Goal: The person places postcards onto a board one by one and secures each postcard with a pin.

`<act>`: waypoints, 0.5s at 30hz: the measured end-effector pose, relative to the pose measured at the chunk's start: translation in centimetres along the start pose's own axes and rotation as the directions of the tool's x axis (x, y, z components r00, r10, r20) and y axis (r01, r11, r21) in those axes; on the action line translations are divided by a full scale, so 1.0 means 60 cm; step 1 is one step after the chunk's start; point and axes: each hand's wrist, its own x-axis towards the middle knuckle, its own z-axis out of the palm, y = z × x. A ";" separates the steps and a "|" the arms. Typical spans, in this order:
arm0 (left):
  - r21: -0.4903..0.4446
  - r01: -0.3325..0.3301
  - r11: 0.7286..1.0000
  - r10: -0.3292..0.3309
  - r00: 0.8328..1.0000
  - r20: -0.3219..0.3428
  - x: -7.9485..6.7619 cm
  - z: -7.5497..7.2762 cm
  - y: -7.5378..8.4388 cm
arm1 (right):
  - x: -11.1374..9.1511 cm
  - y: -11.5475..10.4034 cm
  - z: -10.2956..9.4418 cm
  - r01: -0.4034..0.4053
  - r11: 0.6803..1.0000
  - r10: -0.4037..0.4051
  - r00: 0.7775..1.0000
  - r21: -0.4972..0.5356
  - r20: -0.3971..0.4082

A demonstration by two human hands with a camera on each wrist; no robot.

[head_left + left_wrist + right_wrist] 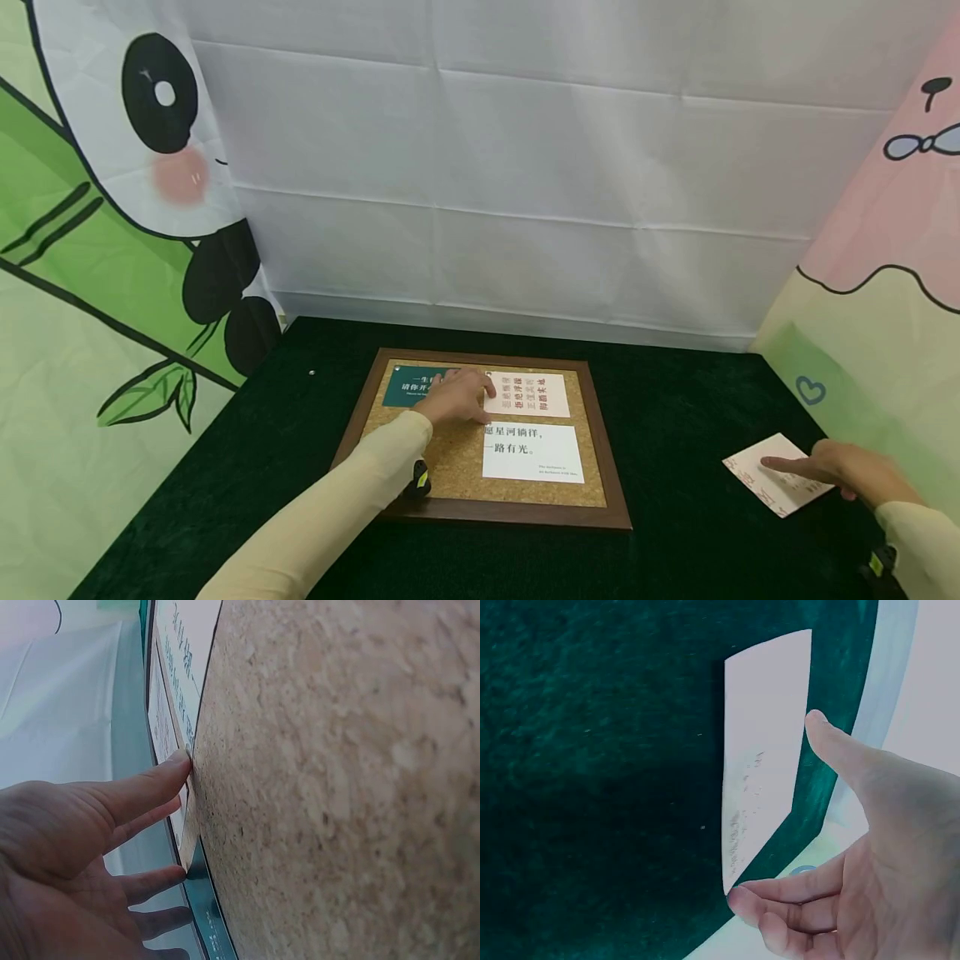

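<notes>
My left hand (pixel 456 396) reaches over a wood-framed cork board (pixel 450 471). Its thumb (pixel 169 772) touches near a corner of the lower white card (pixel 531 454), which bears black writing. Another fingertip reaches the left edge of the upper white card (pixel 536 394) with red and grey writing. The hand partly hides a dark green card (pixel 405 392). At the right, a pale card (pixel 780 492) with reddish print lies on the dark cloth. My right hand (pixel 855 471) has its thumb stretched over this card, fingertips at a corner (pixel 731 881).
Dark green cloth (pixel 682 417) covers the table. One small shiny bit (pixel 312 372) lies on it, left of the board. A white sheet (pixel 525 183) hangs behind, with printed cartoon sheets (pixel 112 292) at both sides.
</notes>
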 end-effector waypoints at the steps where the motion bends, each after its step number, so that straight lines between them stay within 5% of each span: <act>1: 0.003 -0.001 1.000 0.001 1.000 0.000 0.000 0.000 -0.001 | 0.001 -0.001 0.003 -0.035 0.999 0.035 0.999 0.002 0.003; 6: -0.001 0.002 1.000 -0.002 1.000 0.003 0.005 0.003 -0.003 | 0.009 -0.006 0.016 -0.105 0.994 0.104 0.994 0.040 0.015; 15: -0.009 -0.001 1.000 0.001 1.000 0.000 0.002 0.000 -0.001 | 0.021 -0.012 0.018 0.079 0.995 -0.078 0.997 0.056 -0.016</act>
